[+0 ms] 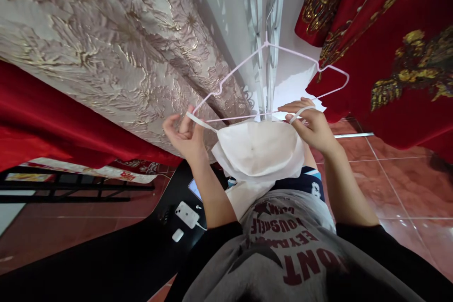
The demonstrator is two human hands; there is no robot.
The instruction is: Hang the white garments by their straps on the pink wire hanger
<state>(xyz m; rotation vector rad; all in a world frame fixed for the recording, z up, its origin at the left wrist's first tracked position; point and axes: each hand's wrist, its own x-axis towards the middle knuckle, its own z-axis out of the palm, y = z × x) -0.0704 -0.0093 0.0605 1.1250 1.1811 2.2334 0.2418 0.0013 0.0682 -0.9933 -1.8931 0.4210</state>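
Note:
A pink clothes hanger [244, 61] hangs by its metal hook in front of me, its bottom bar just above a white garment [256, 146] with thin straps. My left hand [187, 139] is at the hanger's left end, fingers bent, holding one white strap [201, 121] stretched across the fingertips. At the right part of the bottom bar, my right hand [311, 125] holds the other strap, which loops over its thumb and fingers. The garment's rounded front hangs between both hands over my lap. Contact between the straps and the hanger is hard to make out.
A white metal rack [267, 71] stands behind the hanger. Pale embossed fabric [116, 33] hangs at left, a red embroidered garment [392, 71] at right. A white phone [187, 214] with a cable and a small white case [177, 235] lie on a black surface [152, 245].

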